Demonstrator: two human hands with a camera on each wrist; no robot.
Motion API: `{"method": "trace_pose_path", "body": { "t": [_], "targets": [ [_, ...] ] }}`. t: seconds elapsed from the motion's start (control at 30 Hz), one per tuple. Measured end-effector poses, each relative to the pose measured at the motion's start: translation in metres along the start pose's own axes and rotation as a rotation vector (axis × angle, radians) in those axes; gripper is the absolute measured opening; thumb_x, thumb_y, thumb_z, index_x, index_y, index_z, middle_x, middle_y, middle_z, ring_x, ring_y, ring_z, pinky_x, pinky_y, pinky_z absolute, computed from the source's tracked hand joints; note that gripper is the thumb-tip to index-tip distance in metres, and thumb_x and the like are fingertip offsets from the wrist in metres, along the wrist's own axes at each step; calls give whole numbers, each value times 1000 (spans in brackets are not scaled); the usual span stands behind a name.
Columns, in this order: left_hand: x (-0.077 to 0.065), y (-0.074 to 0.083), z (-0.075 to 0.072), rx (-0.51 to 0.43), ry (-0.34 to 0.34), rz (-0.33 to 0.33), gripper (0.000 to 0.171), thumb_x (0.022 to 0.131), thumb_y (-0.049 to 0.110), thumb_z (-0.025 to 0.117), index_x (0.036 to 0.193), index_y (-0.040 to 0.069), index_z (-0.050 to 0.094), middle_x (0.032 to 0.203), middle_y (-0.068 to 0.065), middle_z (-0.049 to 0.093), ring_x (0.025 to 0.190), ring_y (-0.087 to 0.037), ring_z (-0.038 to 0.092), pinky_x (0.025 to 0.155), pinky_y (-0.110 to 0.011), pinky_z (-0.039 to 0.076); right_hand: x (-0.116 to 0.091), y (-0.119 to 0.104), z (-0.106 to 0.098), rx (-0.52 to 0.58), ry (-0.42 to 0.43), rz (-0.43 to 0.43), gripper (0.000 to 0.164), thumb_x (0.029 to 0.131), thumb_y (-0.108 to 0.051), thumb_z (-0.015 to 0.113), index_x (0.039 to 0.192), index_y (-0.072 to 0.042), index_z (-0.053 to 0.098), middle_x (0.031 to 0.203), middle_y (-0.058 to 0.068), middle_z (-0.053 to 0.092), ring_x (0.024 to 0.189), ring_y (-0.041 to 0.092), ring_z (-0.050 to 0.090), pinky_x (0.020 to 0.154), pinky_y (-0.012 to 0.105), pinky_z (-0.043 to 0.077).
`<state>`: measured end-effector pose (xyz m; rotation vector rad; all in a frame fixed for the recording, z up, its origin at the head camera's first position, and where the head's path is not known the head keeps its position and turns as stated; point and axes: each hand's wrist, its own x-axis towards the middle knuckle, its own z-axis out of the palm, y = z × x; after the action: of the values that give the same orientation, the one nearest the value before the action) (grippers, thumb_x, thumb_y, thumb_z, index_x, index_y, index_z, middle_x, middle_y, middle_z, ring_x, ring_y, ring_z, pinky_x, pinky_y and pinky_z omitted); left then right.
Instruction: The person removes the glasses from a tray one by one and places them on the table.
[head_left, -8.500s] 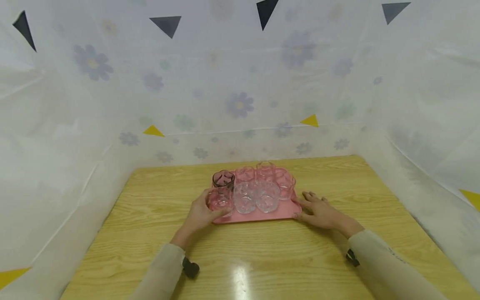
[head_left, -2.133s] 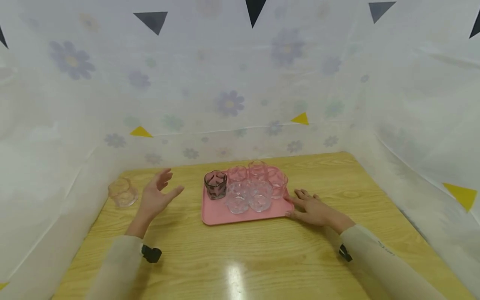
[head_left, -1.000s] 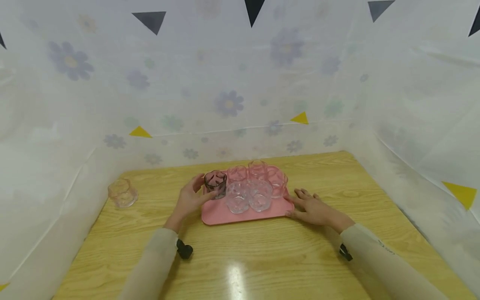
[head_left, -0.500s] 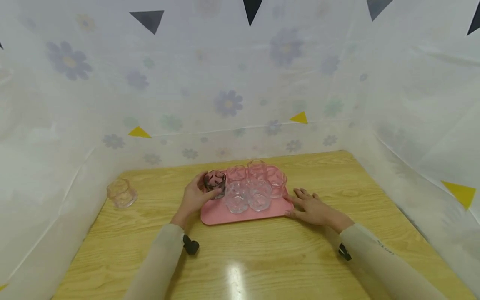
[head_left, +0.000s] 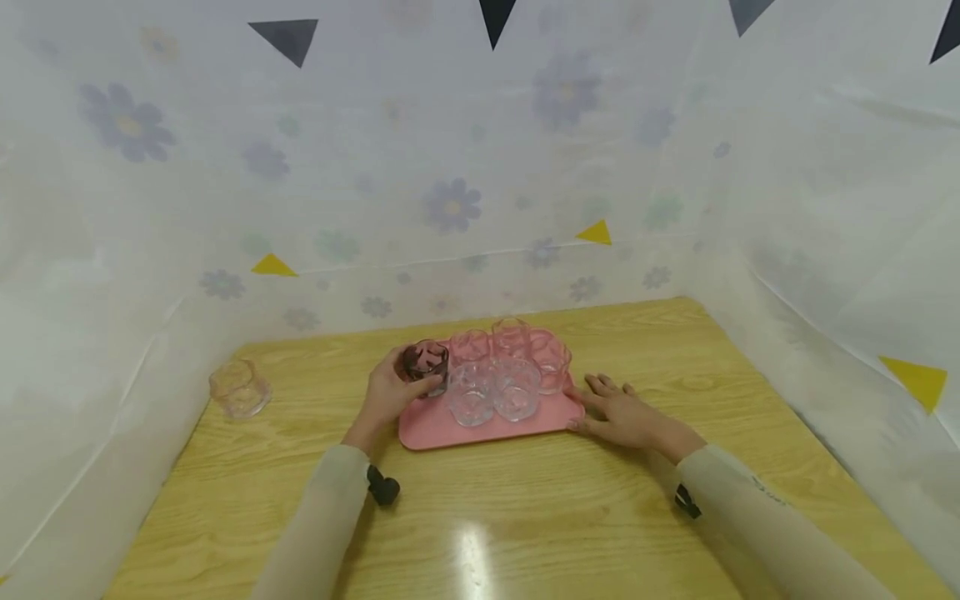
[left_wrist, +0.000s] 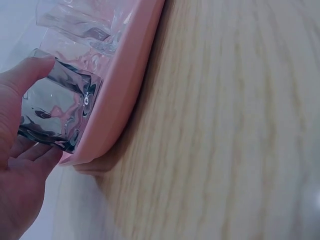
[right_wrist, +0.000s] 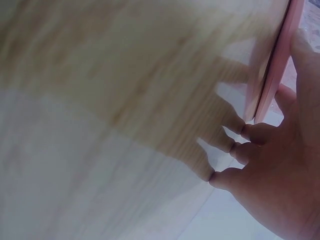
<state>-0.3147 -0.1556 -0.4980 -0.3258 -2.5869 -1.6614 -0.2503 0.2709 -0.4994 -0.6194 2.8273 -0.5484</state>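
Note:
My left hand (head_left: 386,396) grips a dark grey, wavy-sided drinking glass (head_left: 426,358) at the left side of the pink tray (head_left: 420,429). In the left wrist view, the thumb lies along the top of the dark glass (left_wrist: 52,107) and the other fingers are partly hidden behind it. Its base appears to be at the tray. At the tray's right edge rests my right hand (head_left: 626,417), thumb and index finger touching the rim, the other fingers spread on the table. The right wrist view shows the same fingers beside the pink tray (right_wrist: 280,67).
Two clear glasses (head_left: 472,402) stand at the front of the tray, with several pinkish-looking glasses (head_left: 551,367) behind and to the right. A pale pinkish glass (head_left: 240,389) stands alone near the left edge of the wooden table (head_left: 525,517). White flowered sheeting (head_left: 450,275) encloses the back and sides.
The glass held at the tray's front left has moved to the table's left side and been let go. My left hand has come back and taken hold of the dark glass. The right hand stayed.

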Motion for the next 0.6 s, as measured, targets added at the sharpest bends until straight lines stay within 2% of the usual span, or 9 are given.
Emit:
{"method": "trace_pose_path", "body": {
  "t": [0.3,0.47,0.6],
  "targets": [
    [-3,5,-2,17,10,-31,81,88,29,89,154,6,48,146,-20,60,130,-35,62,105,-51,55,0,-3,-3,19,-23,4,76,104,-65,51,166,-23,36,171,30,21,160,53,11,121,82,8],
    [-2,8,-8,-29,29,-61,84,88,34,88,156,9,46,149,-17,58,137,-33,57,113,-52,51,0,-3,-2,18,-21,4,76,104,-65,52,166,-22,37,171,30,22,160,53,12,120,82,9],
    [0,10,-18,-52,66,-33,82,89,34,87,155,8,46,148,-19,58,137,-35,57,115,-54,49,0,-3,-2,18,-14,2,76,104,-63,53,165,-21,38,171,31,22,160,53,13,120,82,9]
  ]
}}
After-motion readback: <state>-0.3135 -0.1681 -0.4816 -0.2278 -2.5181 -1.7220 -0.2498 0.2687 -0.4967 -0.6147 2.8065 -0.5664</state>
